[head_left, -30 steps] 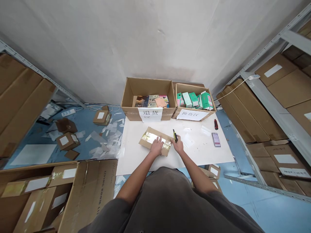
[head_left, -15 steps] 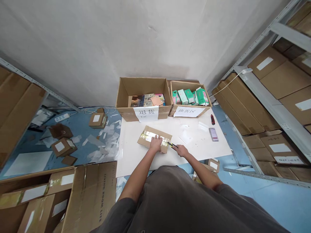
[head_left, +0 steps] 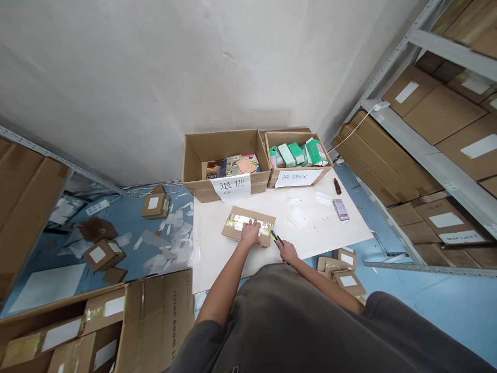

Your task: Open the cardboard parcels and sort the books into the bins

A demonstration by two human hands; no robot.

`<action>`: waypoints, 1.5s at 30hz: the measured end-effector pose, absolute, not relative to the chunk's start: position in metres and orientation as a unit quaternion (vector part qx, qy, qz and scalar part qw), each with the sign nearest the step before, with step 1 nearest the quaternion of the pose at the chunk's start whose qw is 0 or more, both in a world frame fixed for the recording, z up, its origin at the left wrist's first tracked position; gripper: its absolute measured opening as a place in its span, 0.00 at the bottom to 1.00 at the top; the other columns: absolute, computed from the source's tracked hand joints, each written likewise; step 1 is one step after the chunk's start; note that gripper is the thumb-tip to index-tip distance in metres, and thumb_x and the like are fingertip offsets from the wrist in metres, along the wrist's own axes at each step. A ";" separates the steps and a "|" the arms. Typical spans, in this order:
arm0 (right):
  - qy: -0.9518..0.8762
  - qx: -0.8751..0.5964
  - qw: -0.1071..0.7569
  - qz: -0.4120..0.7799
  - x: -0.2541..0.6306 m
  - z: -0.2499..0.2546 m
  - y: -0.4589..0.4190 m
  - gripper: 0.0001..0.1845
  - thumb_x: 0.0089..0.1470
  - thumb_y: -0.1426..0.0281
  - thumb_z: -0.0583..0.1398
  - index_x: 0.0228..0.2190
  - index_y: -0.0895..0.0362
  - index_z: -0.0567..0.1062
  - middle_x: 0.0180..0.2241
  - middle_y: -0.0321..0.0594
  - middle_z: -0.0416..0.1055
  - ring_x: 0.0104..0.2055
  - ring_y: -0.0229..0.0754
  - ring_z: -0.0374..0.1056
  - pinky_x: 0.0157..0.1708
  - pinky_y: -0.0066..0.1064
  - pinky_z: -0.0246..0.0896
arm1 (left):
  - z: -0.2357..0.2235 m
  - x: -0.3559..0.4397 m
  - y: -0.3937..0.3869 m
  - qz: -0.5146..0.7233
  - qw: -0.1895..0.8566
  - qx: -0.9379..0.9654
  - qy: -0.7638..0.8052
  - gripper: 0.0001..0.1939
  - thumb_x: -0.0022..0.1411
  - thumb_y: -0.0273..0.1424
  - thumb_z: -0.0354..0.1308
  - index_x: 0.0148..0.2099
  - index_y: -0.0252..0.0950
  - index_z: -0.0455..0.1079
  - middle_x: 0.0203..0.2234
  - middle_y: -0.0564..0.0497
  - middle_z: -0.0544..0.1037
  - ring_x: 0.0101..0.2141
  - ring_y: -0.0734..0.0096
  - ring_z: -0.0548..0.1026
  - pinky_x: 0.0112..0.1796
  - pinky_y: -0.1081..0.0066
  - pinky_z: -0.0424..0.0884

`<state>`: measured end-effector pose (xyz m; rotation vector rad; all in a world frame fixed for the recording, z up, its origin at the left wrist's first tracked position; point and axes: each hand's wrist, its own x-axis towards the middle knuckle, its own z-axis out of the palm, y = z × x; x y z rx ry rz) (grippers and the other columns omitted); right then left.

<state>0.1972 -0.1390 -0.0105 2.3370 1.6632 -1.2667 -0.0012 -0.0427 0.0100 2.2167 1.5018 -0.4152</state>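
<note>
A taped brown cardboard box (head_left: 229,226) with a white label lies slightly turned on the white table (head_left: 217,264). My left hand (head_left: 250,233) presses on its top near the front edge, fingers apart. In my closed right hand (head_left: 288,252) is a black and yellow utility knife (head_left: 277,238). Its tip meets the box's right end, at the end of the shiny tape strip. Whether the blade has gone into the tape is too small to tell.
Behind stand two open cartons with paper signs: the left carton (head_left: 194,190) holds books, the right carton (head_left: 272,180) green and pink packets. A red knife (head_left: 337,186) and paper scraps (head_left: 298,217) lie at right. Parcels fill a large carton (head_left: 155,316) at lower left; shelves flank the table.
My right hand has moved down and swung the knife from upright to pointing left, tip onto the box's right end. My left hand stays on the box. The view has turned slightly right.
</note>
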 end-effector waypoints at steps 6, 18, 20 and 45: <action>0.476 0.710 -0.053 -0.517 0.200 -0.012 -0.131 0.27 0.71 0.49 0.47 0.33 0.56 0.70 0.18 0.33 0.70 0.15 0.37 0.67 0.20 0.24 0.59 | 0.012 0.000 -0.042 -0.152 0.209 0.805 0.533 0.53 0.36 0.47 0.79 0.63 0.42 0.64 0.71 0.38 0.57 0.68 0.42 0.56 0.61 0.53 0.57; 0.499 0.688 -0.106 -0.516 0.207 -0.022 -0.136 0.24 0.71 0.51 0.50 0.28 0.53 0.63 0.13 0.28 0.65 0.11 0.35 0.63 0.17 0.23 0.54 | 0.007 -0.004 -0.044 -0.138 0.218 0.804 0.536 0.52 0.33 0.45 0.80 0.61 0.43 0.65 0.71 0.38 0.57 0.69 0.41 0.55 0.61 0.51 0.57; 0.493 0.694 -0.113 -0.513 0.206 -0.022 -0.139 0.25 0.70 0.49 0.49 0.28 0.53 0.63 0.13 0.28 0.65 0.11 0.35 0.62 0.17 0.24 0.53 | 0.008 -0.005 -0.045 -0.139 0.217 0.804 0.537 0.52 0.33 0.45 0.80 0.60 0.42 0.65 0.71 0.38 0.57 0.69 0.42 0.56 0.61 0.51 0.57; 0.605 0.687 0.158 -0.369 0.230 0.009 -0.078 0.43 0.64 0.37 0.46 0.37 0.60 0.81 0.27 0.50 0.79 0.31 0.47 0.76 0.34 0.31 0.62 | 0.010 0.000 -0.041 -0.154 0.218 0.800 0.537 0.52 0.34 0.46 0.80 0.62 0.44 0.65 0.72 0.40 0.56 0.69 0.43 0.55 0.61 0.52 0.58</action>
